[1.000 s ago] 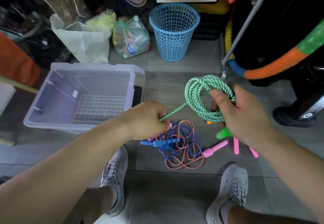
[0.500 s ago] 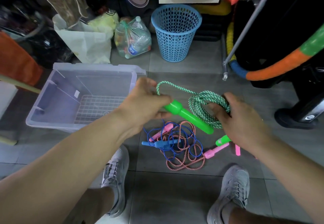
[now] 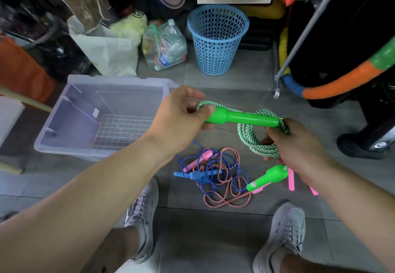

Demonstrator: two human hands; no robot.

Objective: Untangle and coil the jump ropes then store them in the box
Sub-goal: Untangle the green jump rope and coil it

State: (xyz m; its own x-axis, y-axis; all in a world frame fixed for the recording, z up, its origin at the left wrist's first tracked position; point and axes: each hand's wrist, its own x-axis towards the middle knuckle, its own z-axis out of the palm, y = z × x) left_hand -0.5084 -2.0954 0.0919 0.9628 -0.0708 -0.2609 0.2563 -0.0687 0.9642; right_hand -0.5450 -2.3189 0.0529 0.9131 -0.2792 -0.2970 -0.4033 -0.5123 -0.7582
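My right hand (image 3: 299, 146) grips a coil of green-and-white jump rope (image 3: 256, 142). My left hand (image 3: 181, 116) pinches the thick end of one green handle (image 3: 241, 119), held level across the top of the coil. The second green handle (image 3: 267, 176) dangles below my right hand. On the floor beneath lies a tangle of a blue rope (image 3: 215, 174) with blue handles and a red-and-white rope (image 3: 226, 195) with pink handles (image 3: 201, 159). The clear plastic box (image 3: 70, 114) stands open to the left, holding only a wire grid.
A blue mesh basket (image 3: 218, 37), a bag of bottles (image 3: 164, 46) and a white bag (image 3: 106, 52) stand at the back. A metal pole (image 3: 303, 37) and padded hoops (image 3: 342, 80) are at right. My grey shoes (image 3: 143, 217) are near the tangle.
My left hand has brought the green handle up and turned it level across the coil. The coil has dropped a little in my right hand.
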